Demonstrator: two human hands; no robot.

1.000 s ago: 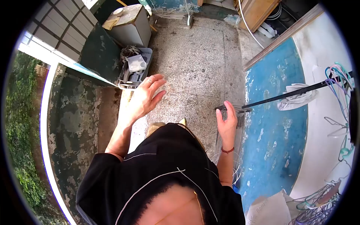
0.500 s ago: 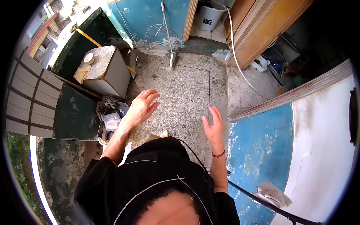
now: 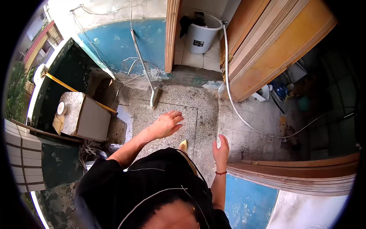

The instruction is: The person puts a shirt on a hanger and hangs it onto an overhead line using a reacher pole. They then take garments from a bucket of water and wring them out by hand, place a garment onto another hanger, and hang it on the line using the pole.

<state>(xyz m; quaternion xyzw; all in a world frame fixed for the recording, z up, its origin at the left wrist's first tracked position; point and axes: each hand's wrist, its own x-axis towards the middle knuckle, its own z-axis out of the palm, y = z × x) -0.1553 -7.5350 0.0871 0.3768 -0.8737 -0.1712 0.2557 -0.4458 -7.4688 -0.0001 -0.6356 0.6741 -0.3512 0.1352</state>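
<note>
My left hand (image 3: pixel 167 124) hangs over the speckled floor (image 3: pixel 141 118), with nothing in it and its fingers apart. A ring shows on one finger. Lower and to the right, my right hand (image 3: pixel 221 150) is also free, fingers loosely stretched, a red bead bracelet (image 3: pixel 221 173) on its wrist. Neither hand touches anything. Ahead of my left hand, a long-handled broom (image 3: pixel 154 97) leans on the blue wall (image 3: pixel 114 49), its pale head resting on the floor. The tip of a yellowish shoe (image 3: pixel 183 145) shows below my hands.
At left stands a worn cabinet (image 3: pixel 93 120) with a small white bowl (image 3: pixel 61 108) on top and a yellow pole (image 3: pixel 61 82) behind it. A mop (image 3: pixel 89 150) sits below. Beyond the doorway is a white bucket (image 3: pixel 202 38); a white hose (image 3: pixel 232 101) trails across the tiles.
My view has moved forward, bringing the broom, bucket and doorway nearer. Both hands stay raised and empty; the left one now reaches further right across the view.
</note>
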